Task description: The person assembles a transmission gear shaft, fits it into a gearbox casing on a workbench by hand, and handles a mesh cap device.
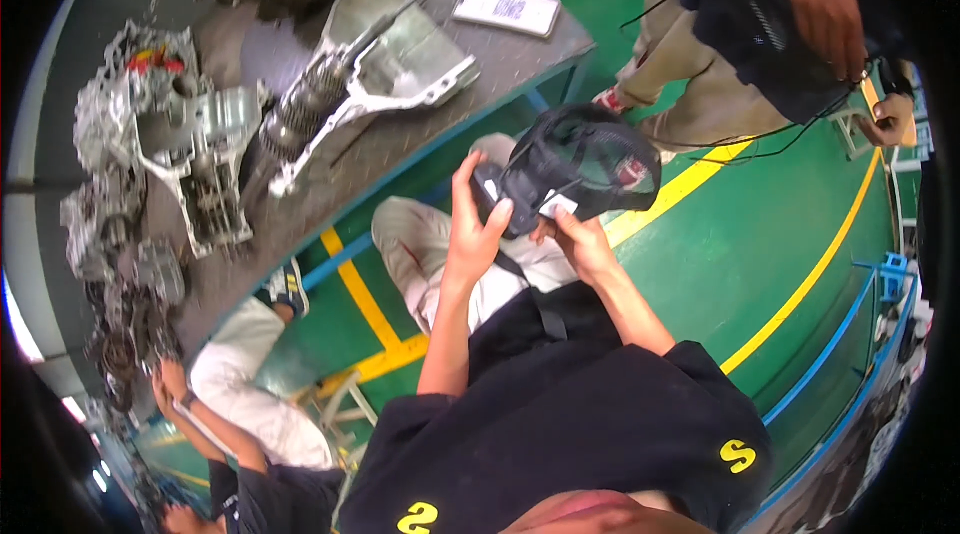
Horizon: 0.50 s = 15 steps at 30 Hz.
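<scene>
One black mesh cap (612, 149) is held above the person's lap, beside the tabletop (522, 56). The left hand (472, 226) has its fingers and thumb clamped on the cap's dark near end; the right hand (582, 246) pinches its lower edge, thumb on top, its other fingers partly hidden beneath. Two small white labels show on the cap; its underside is out of sight. On the tabletop lie one white card (507, 11) and one geared shaft (305, 106) against a silver housing (415, 39). Metal parts farther left blur together, too crowded to count. Two co-workers are partly cut off by the rim.
</scene>
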{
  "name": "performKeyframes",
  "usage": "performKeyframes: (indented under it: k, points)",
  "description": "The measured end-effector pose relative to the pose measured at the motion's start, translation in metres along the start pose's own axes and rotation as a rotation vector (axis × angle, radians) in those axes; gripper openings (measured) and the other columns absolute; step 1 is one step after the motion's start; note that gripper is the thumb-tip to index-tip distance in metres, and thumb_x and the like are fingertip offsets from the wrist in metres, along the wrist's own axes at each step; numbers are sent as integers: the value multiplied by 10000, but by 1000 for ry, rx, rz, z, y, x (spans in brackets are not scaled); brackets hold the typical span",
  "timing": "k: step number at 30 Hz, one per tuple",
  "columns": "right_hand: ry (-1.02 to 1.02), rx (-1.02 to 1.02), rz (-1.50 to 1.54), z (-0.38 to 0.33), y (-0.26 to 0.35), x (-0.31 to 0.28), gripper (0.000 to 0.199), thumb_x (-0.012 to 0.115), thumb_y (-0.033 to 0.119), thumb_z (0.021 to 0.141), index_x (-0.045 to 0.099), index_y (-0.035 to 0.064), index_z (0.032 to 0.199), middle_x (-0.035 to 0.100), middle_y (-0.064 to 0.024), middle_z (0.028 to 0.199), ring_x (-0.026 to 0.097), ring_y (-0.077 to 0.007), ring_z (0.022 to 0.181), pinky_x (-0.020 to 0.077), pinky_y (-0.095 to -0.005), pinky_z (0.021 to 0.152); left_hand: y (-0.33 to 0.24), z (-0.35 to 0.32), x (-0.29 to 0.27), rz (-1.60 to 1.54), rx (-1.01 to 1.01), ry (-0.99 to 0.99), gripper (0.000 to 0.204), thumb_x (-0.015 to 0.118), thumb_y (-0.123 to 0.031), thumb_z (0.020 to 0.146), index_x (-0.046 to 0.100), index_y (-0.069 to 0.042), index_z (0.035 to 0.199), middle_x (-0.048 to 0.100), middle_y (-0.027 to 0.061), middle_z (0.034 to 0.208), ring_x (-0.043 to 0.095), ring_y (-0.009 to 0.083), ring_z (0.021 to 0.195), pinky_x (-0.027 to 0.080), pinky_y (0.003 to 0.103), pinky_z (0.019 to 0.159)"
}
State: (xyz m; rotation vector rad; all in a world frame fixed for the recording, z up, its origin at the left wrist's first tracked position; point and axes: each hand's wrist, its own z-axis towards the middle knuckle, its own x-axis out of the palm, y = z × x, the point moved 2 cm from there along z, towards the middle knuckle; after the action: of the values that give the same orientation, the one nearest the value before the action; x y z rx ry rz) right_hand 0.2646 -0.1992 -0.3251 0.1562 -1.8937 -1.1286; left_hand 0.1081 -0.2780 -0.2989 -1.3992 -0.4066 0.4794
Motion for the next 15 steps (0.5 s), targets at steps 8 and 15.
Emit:
performKeyframes:
  k: [8,15]
  points:
    - [68,169,231,-11,-5,15,369,486,303,1032,543,-16,1209,645,-139,1057,611,-230,879,470,-349,788,-9,-12,4,58,89,-28,1044,789,-347,743,157,-82,1532,273,150,1471,439,246,1223,484,343,933]
    - [67,220,310,-13,-8,19,509,432,401,1038,444,19,1374,558,-137,1338,560,-247,1180,419,-394,1005,-14,-6,13,108,230,-95,1166,850,-384,670,141,-25,1523,229,145,1452,348,287,1333,355,401,1085]
